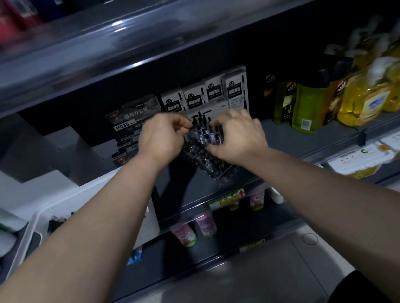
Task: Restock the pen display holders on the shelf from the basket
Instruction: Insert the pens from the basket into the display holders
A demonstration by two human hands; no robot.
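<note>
White basket (28, 229) sits lower left. At centre, a clear pen holder (218, 171) stands on the dark shelf (293, 140), holding black pens (202, 129). The left hand (164, 138) pinches one pen top; the right hand (238, 136) curls round others. White pen boxes (202, 93) stand behind.

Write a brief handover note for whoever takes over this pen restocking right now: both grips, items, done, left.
Left grip pinches the pens in the back rows of the clear holder on the shelf; right grip curls over them too.
Front slots are empty.
White basket, lower left, holds dark items, too blurred to name.
Left: fill the front slots.
</note>
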